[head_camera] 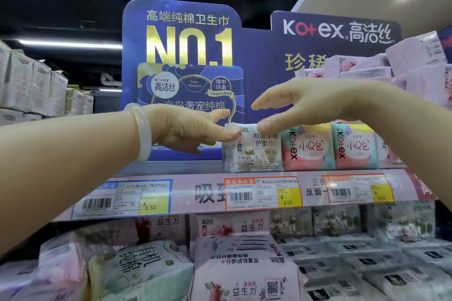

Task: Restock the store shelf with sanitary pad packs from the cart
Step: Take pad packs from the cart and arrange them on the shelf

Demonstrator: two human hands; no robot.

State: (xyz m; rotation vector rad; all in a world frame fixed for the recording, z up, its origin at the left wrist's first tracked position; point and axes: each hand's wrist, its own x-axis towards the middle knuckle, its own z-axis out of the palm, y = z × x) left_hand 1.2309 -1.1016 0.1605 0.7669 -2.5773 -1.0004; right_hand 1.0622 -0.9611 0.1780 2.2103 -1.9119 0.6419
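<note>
A white soft-plastic Kotex liner pack printed with cotton bolls (254,148) stands upright at the left end of a row on the upper store shelf (171,166), and I have both hands at its top edge. My left hand (190,129), with a pale translucent bangle (141,132) on the wrist, reaches in from the left, its thumb and forefinger loosely extended and its fingertips touching the pack's upper left corner. My right hand (300,105) comes from the right with fingers straight and spread, thumb resting on the pack's top edge; neither hand is curled round it. Just beside the white pack on its right stand two pink-and-teal Kotex mini packs (330,146), touching one another. Behind the row rises a dark blue cardboard brand display with gold "NO.1" lettering (188,39). Along the shelf's front edge run paper price tags with yellow price panels (264,194). On the shelf below lie pink and pale green pad packs (244,271). More pink packs are stacked at upper right (415,66).
</note>
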